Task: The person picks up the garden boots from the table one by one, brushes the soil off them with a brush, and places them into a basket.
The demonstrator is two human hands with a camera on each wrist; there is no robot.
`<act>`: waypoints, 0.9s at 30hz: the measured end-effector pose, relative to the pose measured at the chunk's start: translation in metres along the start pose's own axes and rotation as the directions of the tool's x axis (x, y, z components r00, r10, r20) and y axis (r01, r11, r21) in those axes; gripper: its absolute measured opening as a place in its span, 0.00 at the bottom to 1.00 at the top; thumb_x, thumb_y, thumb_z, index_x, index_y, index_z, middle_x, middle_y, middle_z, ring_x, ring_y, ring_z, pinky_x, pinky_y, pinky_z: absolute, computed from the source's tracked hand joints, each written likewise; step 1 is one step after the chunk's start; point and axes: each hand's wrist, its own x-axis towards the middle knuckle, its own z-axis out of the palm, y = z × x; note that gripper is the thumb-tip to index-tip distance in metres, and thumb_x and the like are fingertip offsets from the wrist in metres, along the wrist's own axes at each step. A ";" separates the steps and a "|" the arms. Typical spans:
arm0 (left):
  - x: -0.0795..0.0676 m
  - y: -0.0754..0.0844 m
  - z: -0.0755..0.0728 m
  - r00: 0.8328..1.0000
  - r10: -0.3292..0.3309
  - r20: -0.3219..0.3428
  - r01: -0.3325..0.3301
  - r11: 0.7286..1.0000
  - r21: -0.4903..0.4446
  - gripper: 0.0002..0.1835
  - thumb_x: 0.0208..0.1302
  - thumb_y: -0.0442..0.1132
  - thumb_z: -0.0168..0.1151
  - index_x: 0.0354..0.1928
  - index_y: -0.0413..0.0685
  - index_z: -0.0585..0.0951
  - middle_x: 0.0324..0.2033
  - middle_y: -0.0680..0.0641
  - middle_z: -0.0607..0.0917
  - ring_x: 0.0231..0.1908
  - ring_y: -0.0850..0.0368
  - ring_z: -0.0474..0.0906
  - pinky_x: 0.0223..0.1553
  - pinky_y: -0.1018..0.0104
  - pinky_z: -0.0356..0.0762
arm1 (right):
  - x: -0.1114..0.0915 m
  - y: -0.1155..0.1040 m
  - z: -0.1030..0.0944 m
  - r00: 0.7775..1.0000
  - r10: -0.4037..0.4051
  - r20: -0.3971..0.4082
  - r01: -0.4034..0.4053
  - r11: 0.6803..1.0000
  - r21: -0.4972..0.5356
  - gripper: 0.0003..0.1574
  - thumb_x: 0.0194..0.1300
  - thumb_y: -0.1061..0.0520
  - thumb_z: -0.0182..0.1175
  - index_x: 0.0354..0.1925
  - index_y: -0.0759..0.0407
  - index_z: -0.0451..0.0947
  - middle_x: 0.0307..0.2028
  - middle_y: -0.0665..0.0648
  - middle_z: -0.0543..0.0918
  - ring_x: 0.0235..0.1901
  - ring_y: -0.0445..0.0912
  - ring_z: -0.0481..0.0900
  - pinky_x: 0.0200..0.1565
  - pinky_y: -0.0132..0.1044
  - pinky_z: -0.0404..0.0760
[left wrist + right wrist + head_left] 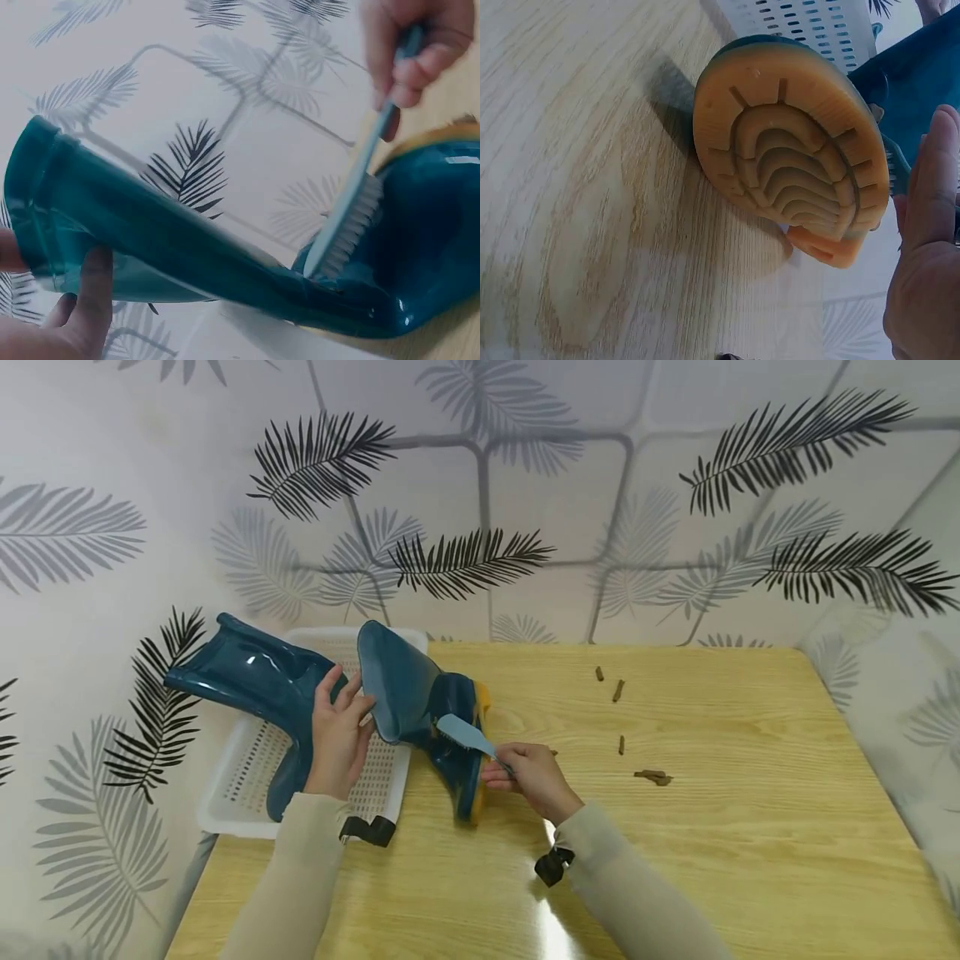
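Note:
A dark teal rubber boot [401, 685] lies tilted over the table, its shaft opening toward the left. At that opening my left hand [337, 735] grips the rim, fingers and thumb around its edge in the left wrist view. My right hand [536, 777] holds a light blue brush [463, 732] by its handle. White bristles [358, 229] meet the boot around the ankle. In the right wrist view the boot's orange ridged sole [795, 150] faces the camera. Left of my left hand, a second teal boot [262, 672] rests on a white basket.
The white perforated basket [401, 789] stands at the table's left side. Several small brown pieces [654, 777] are scattered over the wooden table [750, 843] on the right. A leaf-patterned wall [540, 502] rises behind the table.

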 end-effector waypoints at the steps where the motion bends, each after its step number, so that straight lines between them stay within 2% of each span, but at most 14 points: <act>1: -0.003 -0.001 0.000 1.000 0.002 0.012 -0.002 0.999 0.038 0.37 0.74 0.30 0.52 0.78 0.55 0.48 0.74 0.47 0.62 0.55 0.55 0.73 0.45 0.67 0.72 | 0.000 0.001 -0.001 1.000 -0.004 -0.003 0.004 1.000 -0.002 0.20 0.77 0.66 0.47 0.60 0.79 0.70 0.30 0.61 0.86 0.27 0.43 0.86 0.36 0.33 0.84; 4: -0.012 -0.004 0.002 0.996 0.021 0.085 -0.035 0.985 0.171 0.40 0.74 0.35 0.56 0.78 0.55 0.46 0.73 0.47 0.62 0.65 0.50 0.67 0.57 0.59 0.71 | -0.001 0.001 -0.002 1.000 -0.002 -0.002 0.002 1.000 0.016 0.20 0.77 0.65 0.48 0.59 0.79 0.71 0.29 0.60 0.86 0.27 0.43 0.86 0.36 0.32 0.84; 7: -0.021 -0.008 0.005 0.988 0.030 0.150 -0.077 0.945 0.319 0.48 0.69 0.36 0.64 0.79 0.55 0.42 0.74 0.44 0.59 0.72 0.45 0.58 0.66 0.50 0.65 | -0.002 0.000 -0.003 1.000 -0.001 0.003 0.001 1.000 0.026 0.21 0.77 0.65 0.47 0.60 0.80 0.69 0.29 0.60 0.86 0.27 0.43 0.86 0.35 0.32 0.84; 9: -0.026 -0.009 0.007 0.987 0.032 0.156 -0.092 0.912 0.399 0.51 0.66 0.35 0.67 0.79 0.54 0.41 0.74 0.42 0.58 0.73 0.40 0.54 0.67 0.48 0.63 | -0.002 0.000 -0.003 1.000 -0.001 0.001 0.001 1.000 0.028 0.21 0.77 0.65 0.47 0.61 0.80 0.69 0.29 0.60 0.86 0.27 0.42 0.86 0.35 0.32 0.84; 10: -0.027 -0.010 0.008 0.989 0.029 0.147 -0.089 0.902 0.423 0.52 0.66 0.34 0.67 0.79 0.54 0.41 0.73 0.41 0.60 0.73 0.39 0.55 0.66 0.47 0.64 | -0.002 -0.001 -0.003 1.000 -0.002 0.000 0.002 1.000 0.027 0.21 0.77 0.65 0.47 0.61 0.80 0.69 0.30 0.60 0.86 0.27 0.42 0.86 0.35 0.32 0.84; 12: -0.028 -0.010 0.010 0.992 0.020 0.126 -0.073 0.899 0.431 0.49 0.67 0.33 0.64 0.79 0.54 0.42 0.72 0.38 0.61 0.71 0.39 0.59 0.63 0.50 0.68 | -0.003 0.000 -0.003 1.000 -0.004 -0.002 0.004 1.000 0.024 0.21 0.77 0.64 0.47 0.61 0.79 0.70 0.30 0.60 0.86 0.27 0.42 0.86 0.36 0.32 0.84; 15: -0.024 -0.009 0.012 0.993 0.008 0.115 -0.047 0.938 0.344 0.44 0.69 0.27 0.54 0.78 0.55 0.43 0.71 0.37 0.62 0.67 0.41 0.67 0.53 0.57 0.76 | -0.003 -0.001 -0.007 1.000 -0.018 -0.005 0.018 0.999 0.029 0.21 0.77 0.64 0.47 0.61 0.79 0.70 0.31 0.60 0.86 0.27 0.42 0.86 0.36 0.32 0.84; 17: -0.020 -0.009 0.013 0.993 -0.001 0.119 -0.027 0.971 0.237 0.43 0.69 0.23 0.48 0.78 0.56 0.43 0.72 0.37 0.61 0.65 0.42 0.69 0.48 0.62 0.78 | -0.003 -0.002 -0.010 0.999 -0.031 -0.012 0.032 0.999 0.044 0.22 0.78 0.64 0.47 0.61 0.79 0.69 0.31 0.60 0.86 0.28 0.42 0.86 0.36 0.32 0.84; 19: -0.016 -0.010 0.014 0.992 -0.003 0.127 -0.011 0.993 0.114 0.43 0.68 0.20 0.44 0.78 0.58 0.43 0.73 0.39 0.61 0.65 0.42 0.69 0.45 0.64 0.80 | -0.005 -0.003 -0.014 0.999 -0.046 -0.026 0.048 0.997 0.061 0.22 0.78 0.63 0.47 0.62 0.79 0.69 0.32 0.60 0.85 0.28 0.41 0.86 0.37 0.32 0.84; 23: -0.010 -0.010 0.026 0.987 0.020 0.160 -0.009 0.998 -0.066 0.44 0.67 0.18 0.41 0.78 0.61 0.44 0.72 0.38 0.61 0.66 0.43 0.69 0.48 0.62 0.80 | -0.008 -0.009 -0.027 0.996 -0.080 -0.050 0.084 0.993 0.085 0.24 0.79 0.61 0.46 0.64 0.77 0.67 0.34 0.58 0.84 0.30 0.40 0.86 0.39 0.32 0.84; 27: -0.007 -0.009 0.046 0.977 0.047 0.207 -0.017 0.990 -0.140 0.44 0.65 0.16 0.40 0.78 0.60 0.46 0.68 0.37 0.66 0.57 0.48 0.77 0.43 0.66 0.80 | -0.010 -0.017 -0.044 0.993 -0.103 -0.061 0.111 0.983 0.146 0.25 0.80 0.61 0.44 0.66 0.78 0.63 0.33 0.56 0.84 0.30 0.39 0.86 0.39 0.30 0.83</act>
